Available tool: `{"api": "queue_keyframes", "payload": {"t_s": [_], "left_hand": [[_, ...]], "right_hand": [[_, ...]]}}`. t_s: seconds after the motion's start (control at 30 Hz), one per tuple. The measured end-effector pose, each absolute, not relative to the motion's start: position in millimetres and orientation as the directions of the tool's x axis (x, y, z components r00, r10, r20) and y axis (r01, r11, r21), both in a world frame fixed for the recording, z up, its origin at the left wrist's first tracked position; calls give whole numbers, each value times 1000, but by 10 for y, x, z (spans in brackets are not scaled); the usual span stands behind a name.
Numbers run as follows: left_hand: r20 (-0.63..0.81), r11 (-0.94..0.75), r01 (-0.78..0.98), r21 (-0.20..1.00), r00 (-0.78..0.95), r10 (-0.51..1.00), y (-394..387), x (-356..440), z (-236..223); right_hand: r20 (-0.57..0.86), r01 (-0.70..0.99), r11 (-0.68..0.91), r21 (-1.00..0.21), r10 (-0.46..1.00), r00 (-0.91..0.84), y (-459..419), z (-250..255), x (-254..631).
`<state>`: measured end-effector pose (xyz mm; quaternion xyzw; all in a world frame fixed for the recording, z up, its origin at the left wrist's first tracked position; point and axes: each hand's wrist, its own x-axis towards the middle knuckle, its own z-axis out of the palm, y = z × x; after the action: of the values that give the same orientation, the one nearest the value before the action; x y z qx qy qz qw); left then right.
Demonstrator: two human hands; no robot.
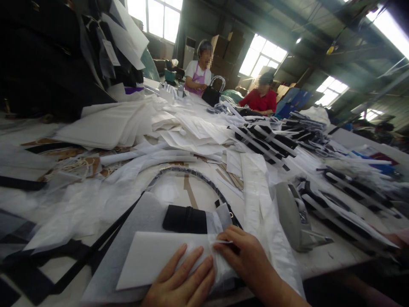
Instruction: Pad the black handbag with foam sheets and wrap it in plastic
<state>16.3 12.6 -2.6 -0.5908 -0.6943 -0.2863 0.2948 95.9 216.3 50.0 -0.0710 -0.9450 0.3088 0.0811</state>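
My left hand [180, 279] lies flat with fingers stretched out on a white foam sheet [150, 260] wrapped over a black bag [185, 219]. My right hand [246, 256] rests next to it, fingertips pinching a small strip of tape [222, 241] at the wrap's edge. The bag's black strap [191, 175] loops away across the table behind the hands. A grey tape dispenser [295, 217] stands just right of my right hand.
Heaps of white tissue and foam sheets [108, 125], wrapped black straps [268, 140] and plastic sleeves cover the long table. Two other people [200, 74] [262, 98] work at the far end, one beside a black handbag [212, 94]. Dark bags are stacked at the left.
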Motion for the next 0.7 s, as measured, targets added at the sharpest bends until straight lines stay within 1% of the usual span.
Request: {"api": "queue_keyframes", "payload": {"t_s": [0.1, 0.17, 0.23, 0.33, 0.47, 0.5, 0.57, 0.63, 0.7], "left_hand": [[752, 149, 987, 59, -142, 644, 110, 193, -32], [747, 150, 986, 74, -154, 646, 107, 200, -34], [737, 138, 987, 83, -155, 658, 105, 196, -30], [724, 118, 988, 95, -150, 673, 95, 182, -11], [701, 103, 990, 101, -145, 698, 71, 176, 15], [694, 102, 990, 99, -142, 706, 64, 177, 17], [685, 102, 990, 98, -141, 715, 53, 182, 16], [674, 100, 989, 110, -148, 724, 46, 185, 11], [668, 100, 988, 121, -156, 728, 43, 184, 9]], "right_hand": [[100, 115, 790, -602, 217, -971, 2153, 503, 942], [123, 108, 814, -571, 215, -969, 2155, 501, 946], [174, 72, 857, -509, 185, -967, 2165, 506, 959], [293, -18, 909, -416, 116, -949, 2178, 560, 993], [387, -58, 914, -402, 112, -915, 2154, 759, 1091], [419, -81, 923, -376, 91, -904, 2142, 818, 1134], [488, -165, 946, -280, -8, -873, 2125, 923, 1252], [509, -261, 945, -196, -130, -851, 2119, 995, 1402], [501, -353, 921, -162, -232, -834, 2116, 1035, 1562]]}}
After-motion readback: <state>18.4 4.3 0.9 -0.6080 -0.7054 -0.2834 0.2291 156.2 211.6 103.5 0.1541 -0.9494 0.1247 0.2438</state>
